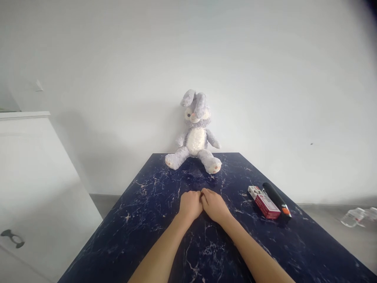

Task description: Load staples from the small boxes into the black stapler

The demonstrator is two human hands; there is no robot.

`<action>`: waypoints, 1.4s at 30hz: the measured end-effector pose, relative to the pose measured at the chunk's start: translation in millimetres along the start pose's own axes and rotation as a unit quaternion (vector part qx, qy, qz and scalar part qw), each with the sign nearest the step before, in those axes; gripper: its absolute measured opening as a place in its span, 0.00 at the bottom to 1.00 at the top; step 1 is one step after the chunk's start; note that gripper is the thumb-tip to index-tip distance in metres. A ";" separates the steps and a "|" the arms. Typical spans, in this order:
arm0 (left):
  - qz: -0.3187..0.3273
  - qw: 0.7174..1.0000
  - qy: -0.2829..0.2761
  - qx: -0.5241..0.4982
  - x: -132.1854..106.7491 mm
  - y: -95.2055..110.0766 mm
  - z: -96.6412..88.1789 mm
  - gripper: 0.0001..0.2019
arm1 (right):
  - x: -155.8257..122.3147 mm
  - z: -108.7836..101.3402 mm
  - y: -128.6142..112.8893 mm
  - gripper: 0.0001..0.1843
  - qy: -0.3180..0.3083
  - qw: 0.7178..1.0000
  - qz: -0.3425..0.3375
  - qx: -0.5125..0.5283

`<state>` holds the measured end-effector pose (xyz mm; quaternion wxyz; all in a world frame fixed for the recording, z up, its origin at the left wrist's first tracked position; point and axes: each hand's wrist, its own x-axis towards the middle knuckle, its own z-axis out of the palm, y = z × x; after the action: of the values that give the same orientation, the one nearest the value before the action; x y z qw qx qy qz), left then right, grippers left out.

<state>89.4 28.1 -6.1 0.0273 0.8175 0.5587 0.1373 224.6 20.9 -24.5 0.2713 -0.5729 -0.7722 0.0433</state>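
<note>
My left hand is closed, knuckles up, over the middle of the dark blue marbled table. Against it rests my right hand, also closed, with its fingers curled in. The two hands meet at the fingers, where a small dark spot shows between them. Whatever they hold, if anything, is hidden. Beyond them a grey plush rabbit with a white belly sits upright at the far edge, leaning toward the wall, one ear drooping over its face.
Right of my hands lie a red and white box, a smaller white box and a black cylindrical object with an orange patch. A white cabinet stands at left. Clear plastic bottles lie on the floor at right.
</note>
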 end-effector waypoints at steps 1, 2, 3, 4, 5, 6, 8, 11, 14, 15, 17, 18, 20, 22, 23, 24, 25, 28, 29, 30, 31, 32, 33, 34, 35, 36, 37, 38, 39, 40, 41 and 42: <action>0.000 1.000 -0.002 0.001 0.3 -0.1 0.1 0.15 | 0.0 -0.3 0.2 0.09 -0.002 1.000 0.002 0.002; 0.001 1.000 -0.004 0.000 0.5 -0.1 0.1 0.15 | -0.1 -0.7 0.2 0.08 -0.003 1.000 0.004 0.003; 0.002 1.000 -0.005 -0.001 0.5 -0.2 0.0 0.15 | -0.1 -1.1 -0.1 0.08 -0.004 1.000 0.006 0.004; 0.003 1.000 -0.005 -0.002 0.5 -0.3 -0.2 0.16 | -0.1 -1.5 -0.5 0.08 -0.005 1.000 0.008 0.003; 0.003 1.000 -0.005 -0.004 0.3 -0.4 -0.6 0.16 | 0.0 -1.8 -1.1 0.09 -0.006 1.000 0.008 0.002; 0.003 1.000 -0.005 -0.006 0.0 -0.4 -1.0 0.16 | 0.1 -2.2 -1.8 0.09 -0.006 1.000 0.009 0.001; 0.003 1.000 -0.003 -0.011 -0.6 -0.4 -2.0 0.16 | 0.4 -2.9 -2.9 0.10 -0.002 1.000 0.008 -0.003; 0.005 1.000 -0.003 -0.017 -1.0 0.0 -3.6 0.14 | 0.9 -3.8 -3.4 0.14 0.007 1.000 -0.001 -0.001; 0.004 1.000 -0.007 -0.022 -1.0 1.5 -5.2 0.12 | 1.0 -4.4 -2.7 0.17 0.005 1.000 -0.007 0.006; 0.003 1.000 -0.008 -0.024 -1.2 2.3 -5.7 0.13 | 0.7 -4.5 -2.5 0.18 0.004 1.000 -0.007 0.009; 0.001 1.000 -0.009 -0.028 -2.0 4.1 -6.9 0.15 | -0.2 -4.5 -2.5 0.19 0.001 1.000 -0.007 0.012; 0.000 1.000 -0.009 -0.030 -2.6 5.0 -7.6 0.16 | -0.7 -4.5 -2.7 0.20 0.000 1.000 -0.007 0.013; -0.003 0.999 -0.010 -0.031 -3.9 6.6 -8.8 0.16 | -1.6 -4.5 -3.3 0.20 -0.001 1.000 -0.008 0.013; -0.005 0.999 -0.010 -0.032 -4.9 7.5 -9.7 0.16 | -1.9 -4.0 -3.6 0.19 -0.001 1.000 -0.008 0.012; -0.005 0.999 -0.009 -0.033 -5.1 7.6 -9.9 0.15 | -1.7 -3.6 -3.6 0.18 0.000 1.000 -0.008 0.011; -0.004 0.999 -0.008 -0.035 -5.0 7.5 -9.7 0.15 | -1.4 -3.1 -3.3 0.18 0.001 1.000 -0.007 0.010; -0.002 0.999 -0.007 -0.036 -4.8 7.1 -9.4 0.15 | -1.1 -2.5 -2.9 0.17 0.003 1.000 -0.006 0.009; 0.003 0.999 -0.005 -0.037 -3.6 5.6 -7.6 0.15 | 0.0 -0.9 -1.5 0.15 0.006 1.000 -0.002 0.004; 0.005 0.999 -0.005 -0.037 -3.1 5.1 -6.9 0.15 | 0.3 -0.5 -1.2 0.15 0.006 1.000 -0.001 0.003; 0.006 0.999 -0.006 -0.038 -2.7 4.8 -6.4 0.15 | 0.6 -0.3 -1.0 0.15 0.005 1.000 0.000 0.001; 0.007 0.999 -0.006 -0.038 -2.4 4.5 -6.0 0.15 | 0.8 -0.3 -1.0 0.16 0.005 1.000 0.001 0.000; 0.008 0.999 -0.006 -0.039 -2.2 4.4 -5.8 0.15 | 1.0 -0.4 -1.1 0.16 0.004 1.000 0.001 -0.002; 0.008 0.999 -0.006 -0.040 -2.2 4.4 -5.7 0.15 | 1.2 -0.7 -1.4 0.16 0.003 1.000 0.001 -0.004; 0.008 0.999 -0.006 -0.041 -2.2 4.5 -5.7 0.15 | 1.3 -0.9 -1.7 0.16 0.003 1.000 0.001 -0.005; 0.008 0.999 -0.005 -0.041 -2.3 4.7 -5.8 0.15 | 1.4 -1.2 -2.1 0.16 0.003 1.000 0.001 -0.007; 0.007 0.999 -0.005 -0.041 -2.5 4.9 -5.9 0.14 | 1.5 -1.5 -2.3 0.16 0.003 1.000 0.000 -0.008; 0.006 0.999 -0.004 -0.041 -2.7 5.0 -6.1 0.14 | 1.6 -1.7 -2.5 0.16 0.003 1.000 -0.001 -0.008; 0.005 0.999 -0.004 -0.040 -2.9 5.2 -6.3 0.14 | 1.6 -1.9 -2.5 0.15 0.003 1.000 -0.002 -0.009; 0.005 0.999 -0.004 -0.040 -3.1 5.3 -6.5 0.13 | 1.6 -2.0 -2.4 0.15 0.003 1.000 -0.003 -0.009; 0.006 0.999 -0.004 -0.039 -3.3 5.4 -6.8 0.13 | 1.6 -2.0 -2.3 0.15 0.004 1.000 -0.003 -0.010; 0.006 0.999 -0.004 -0.039 -3.5 5.6 -7.2 0.13 | 1.5 -2.0 -2.1 0.15 0.004 1.000 -0.003 -0.011; 0.007 0.999 -0.005 -0.039 -3.6 5.7 -7.6 0.12 | 1.5 -1.9 -2.0 0.16 0.004 1.000 -0.002 -0.012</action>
<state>91.4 21.8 1.6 0.0612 0.8201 0.5474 0.1552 223.5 21.1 -21.6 0.2678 -0.5745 -0.7728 0.0316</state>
